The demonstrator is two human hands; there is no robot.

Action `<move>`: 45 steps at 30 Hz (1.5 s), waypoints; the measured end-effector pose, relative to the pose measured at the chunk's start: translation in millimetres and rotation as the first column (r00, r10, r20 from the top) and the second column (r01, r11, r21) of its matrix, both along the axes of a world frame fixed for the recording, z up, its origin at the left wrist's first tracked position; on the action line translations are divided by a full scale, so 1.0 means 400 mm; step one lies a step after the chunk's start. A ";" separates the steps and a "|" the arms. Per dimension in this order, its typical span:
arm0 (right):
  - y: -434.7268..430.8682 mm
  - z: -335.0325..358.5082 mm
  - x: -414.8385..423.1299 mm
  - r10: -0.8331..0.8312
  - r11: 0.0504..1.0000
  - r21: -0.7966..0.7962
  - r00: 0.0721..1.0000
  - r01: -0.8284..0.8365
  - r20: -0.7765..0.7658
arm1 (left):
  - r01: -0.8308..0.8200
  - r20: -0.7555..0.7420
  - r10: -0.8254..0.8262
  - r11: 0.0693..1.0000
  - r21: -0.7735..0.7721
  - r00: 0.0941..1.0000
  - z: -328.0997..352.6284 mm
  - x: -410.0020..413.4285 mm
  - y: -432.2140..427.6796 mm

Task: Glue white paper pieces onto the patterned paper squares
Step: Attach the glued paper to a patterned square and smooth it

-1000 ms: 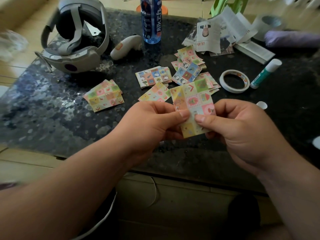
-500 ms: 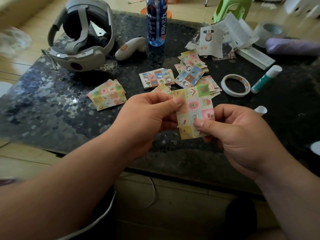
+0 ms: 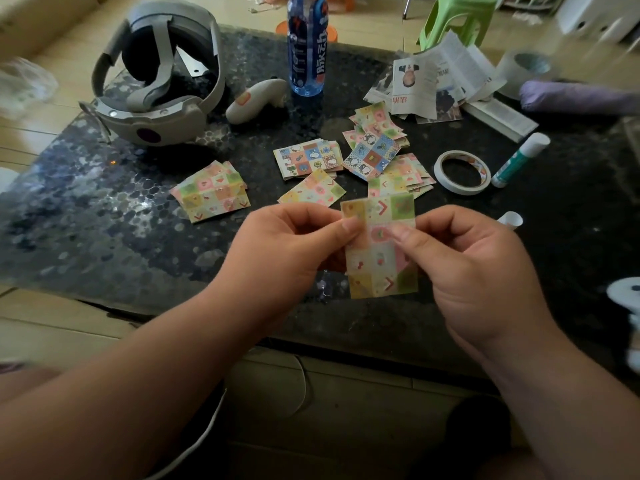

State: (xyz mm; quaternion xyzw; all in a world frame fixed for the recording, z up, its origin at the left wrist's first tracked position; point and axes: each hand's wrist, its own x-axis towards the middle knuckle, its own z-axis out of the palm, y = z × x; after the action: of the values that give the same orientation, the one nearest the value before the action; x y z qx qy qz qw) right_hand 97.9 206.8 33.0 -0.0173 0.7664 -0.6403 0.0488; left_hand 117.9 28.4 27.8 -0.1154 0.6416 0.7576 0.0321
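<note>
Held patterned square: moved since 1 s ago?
Yes. The patterned square now sits lower in view, nearer the person, farther from the tape roll, which has barely shifted in view.

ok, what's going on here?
A person's left grip and right grip both pinch one patterned square, held up above the table's near edge. Other squares lie in piles on it. The glue stick and tape roll lie untouched on the right. No white piece shows.
</note>
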 end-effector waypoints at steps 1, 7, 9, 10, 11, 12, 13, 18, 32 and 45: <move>-0.002 -0.004 0.002 0.012 1.000 0.027 1.000 -0.012 -0.014 | 0.010 0.002 -0.010 1.000 0.008 1.000 -0.002 0.005 -0.003; -0.002 -0.013 0.005 0.109 0.992 0.064 0.994 -0.107 -0.019 | 0.045 -0.045 -0.045 0.999 0.004 0.998 -0.002 0.010 -0.020; -0.005 -0.013 0.006 0.118 0.992 0.043 0.992 -0.116 -0.039 | 0.055 -0.059 -0.057 0.998 -0.038 0.997 0.000 0.008 -0.020; -0.006 -0.012 0.006 0.121 0.992 0.025 0.991 -0.120 -0.051 | 0.057 -0.067 -0.061 0.997 -0.059 0.996 0.001 0.008 -0.020; -0.007 -0.012 0.006 0.118 0.993 0.007 0.991 -0.118 -0.066 | 0.058 -0.076 -0.064 0.995 -0.080 0.995 0.001 0.007 -0.020; -0.007 -0.010 0.005 0.110 0.994 -0.009 0.991 -0.111 -0.080 | 0.060 -0.085 -0.069 0.993 -0.103 0.994 0.002 0.007 -0.019; -0.006 -0.009 0.004 0.098 0.995 -0.022 0.990 -0.101 -0.096 | 0.062 -0.092 -0.074 0.990 -0.125 0.993 0.003 0.006 -0.019; -0.007 -0.014 -0.001 0.048 0.997 -0.054 0.994 -0.054 -0.096 | 0.081 -0.061 -0.089 0.990 -0.118 0.994 0.006 0.005 -0.018; -0.015 -0.016 -0.002 0.028 0.998 -0.063 0.999 -0.030 -0.041 | 0.105 -0.056 -0.109 0.992 -0.073 0.992 0.005 0.002 -0.018; -0.020 -0.022 -0.002 0.010 1.000 -0.009 0.999 -0.010 -0.031 | 0.146 -0.010 -0.150 0.978 -0.149 0.989 -0.005 0.001 -0.014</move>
State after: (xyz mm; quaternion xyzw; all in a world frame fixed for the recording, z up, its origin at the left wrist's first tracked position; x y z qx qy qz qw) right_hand 96.9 198.9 24.2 -0.0312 0.7640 -0.6433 0.0400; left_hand 118.4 22.6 25.7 -0.0614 0.7033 0.7045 0.0730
